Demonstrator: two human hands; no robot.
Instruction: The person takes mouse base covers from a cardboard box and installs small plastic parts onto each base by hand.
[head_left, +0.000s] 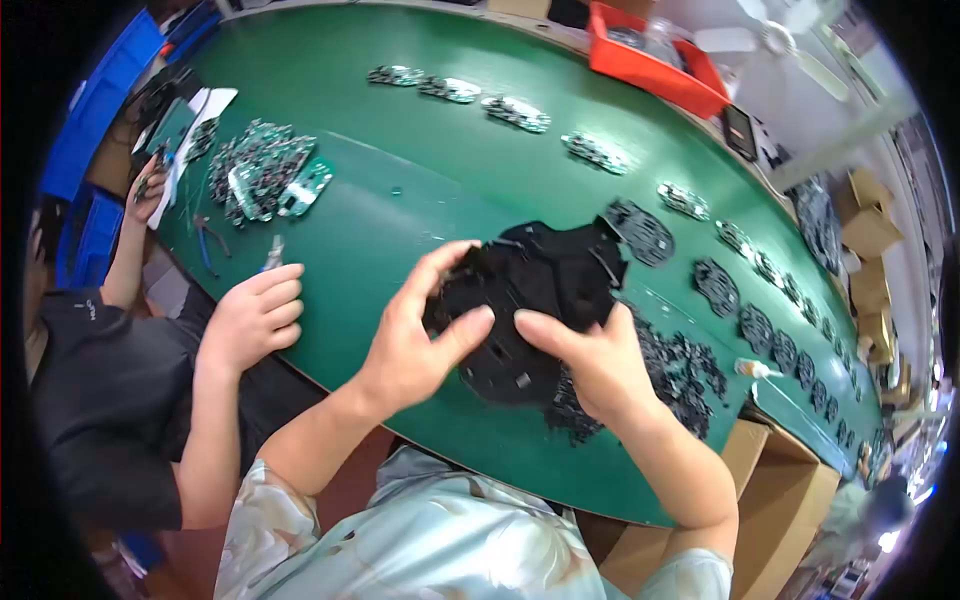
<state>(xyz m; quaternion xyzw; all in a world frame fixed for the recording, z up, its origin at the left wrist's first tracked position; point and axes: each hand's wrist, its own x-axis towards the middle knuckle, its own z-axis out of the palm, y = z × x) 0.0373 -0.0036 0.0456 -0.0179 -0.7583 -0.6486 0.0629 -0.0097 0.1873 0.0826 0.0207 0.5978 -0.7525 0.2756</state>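
Mostly dull black moulded part (545,277), outline jagged, notched.

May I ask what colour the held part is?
The held part is black, in the head view.

a green table (470,175) curves across the view, its smooth top shiny in places. at its left lies a heap of circuit boards (258,165), with pliers (206,245) just beside it and a white sheet of paper (220,98) near the edge. a spaced line of more boards (515,113) arcs along the far side and down the right. nearer, black plastic plates (716,287) form a second line. a pile of small black parts (695,385) spreads near a little bottle (756,369).
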